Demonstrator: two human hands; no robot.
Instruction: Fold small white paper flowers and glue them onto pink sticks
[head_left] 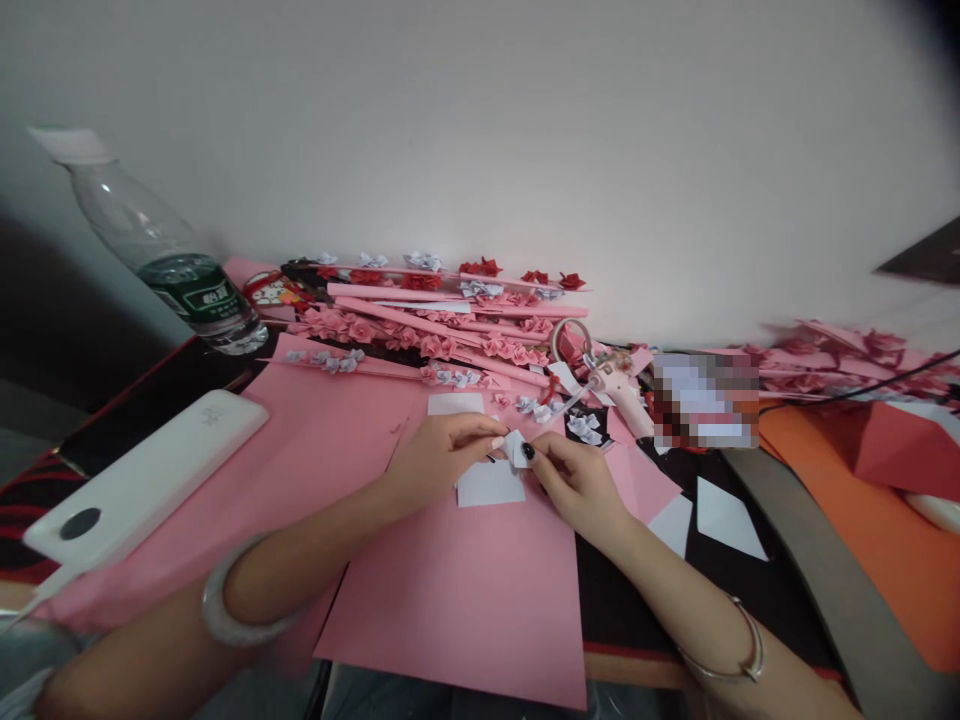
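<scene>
Between my two hands is a small folded piece of white paper (516, 450). My left hand (442, 455) pinches it from the left, and my right hand (574, 480) pinches its right edge with thumb and finger. Directly below lies a flat white paper sheet (491, 488) on a large pink paper sheet (457, 600). Another white sheet (454, 403) lies just behind my left hand. Small white paper flowers (585, 430) sit beyond my right hand, close to a pale pink glue gun (619, 390).
Pink paper stems with flowers (420, 340) are piled along the wall. At the left stand a water bottle (187, 280) and a white power bank (150, 480). Loose white paper (727, 520), orange paper (847, 530) and a grey curved strip (817, 590) lie at the right.
</scene>
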